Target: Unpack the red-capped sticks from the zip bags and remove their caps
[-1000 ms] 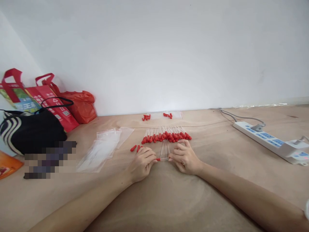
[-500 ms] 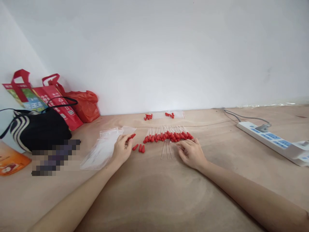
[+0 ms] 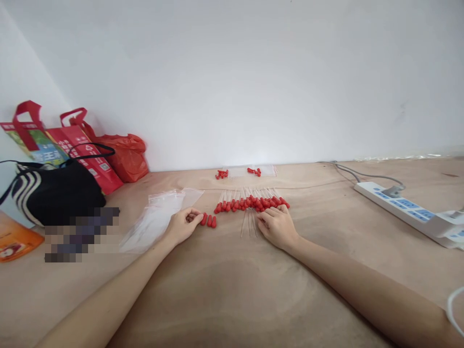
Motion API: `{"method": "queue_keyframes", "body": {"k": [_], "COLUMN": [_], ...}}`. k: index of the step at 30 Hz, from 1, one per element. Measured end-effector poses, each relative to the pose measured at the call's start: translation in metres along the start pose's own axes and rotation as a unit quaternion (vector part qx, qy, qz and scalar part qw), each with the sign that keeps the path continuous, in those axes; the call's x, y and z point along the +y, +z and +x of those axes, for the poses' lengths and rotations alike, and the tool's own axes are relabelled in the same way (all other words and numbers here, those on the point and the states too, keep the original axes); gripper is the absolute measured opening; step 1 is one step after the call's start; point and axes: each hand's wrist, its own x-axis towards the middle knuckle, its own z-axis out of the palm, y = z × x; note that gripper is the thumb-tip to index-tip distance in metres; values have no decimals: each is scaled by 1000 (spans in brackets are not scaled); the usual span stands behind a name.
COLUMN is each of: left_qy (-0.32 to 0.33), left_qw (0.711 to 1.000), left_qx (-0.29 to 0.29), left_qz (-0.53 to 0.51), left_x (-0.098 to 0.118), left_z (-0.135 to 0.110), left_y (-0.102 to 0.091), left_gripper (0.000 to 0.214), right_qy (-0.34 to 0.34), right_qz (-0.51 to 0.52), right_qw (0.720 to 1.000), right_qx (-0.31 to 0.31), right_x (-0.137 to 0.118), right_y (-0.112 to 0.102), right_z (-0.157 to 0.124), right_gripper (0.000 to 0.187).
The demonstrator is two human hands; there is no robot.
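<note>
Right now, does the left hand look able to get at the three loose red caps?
Most likely yes: the left hand is just beside the nearest of the red caps, and nothing lies over the other two.

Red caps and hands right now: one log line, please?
left hand: at loose red caps | right hand: beside bare clear tubes, grip hidden | row of red-capped tubes: beyond loose red caps, rightward

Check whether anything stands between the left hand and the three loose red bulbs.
Nothing visible does. The left hand is right at the leftmost of the loose red bulbs; whether it grips that one is unclear. The plastic bags lie on the hand's other side, out of the way.
</note>
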Motion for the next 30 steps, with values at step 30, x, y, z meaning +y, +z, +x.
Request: {"method": "queue_keyframes", "body": {"k": [30], "left_qy": [170], "left_qw": [963], "left_qx": [31], "left_qz": [207], "left_x": [38], "left_z": [13], "left_y": [9], "left_gripper": [26], "right_qy": [60], "right_qz": [84], "right_qw": [993], "right_qx": [-53], "right_x": [4], "right_y": [-17], "right_z": [-8], "right_gripper": [19]}}
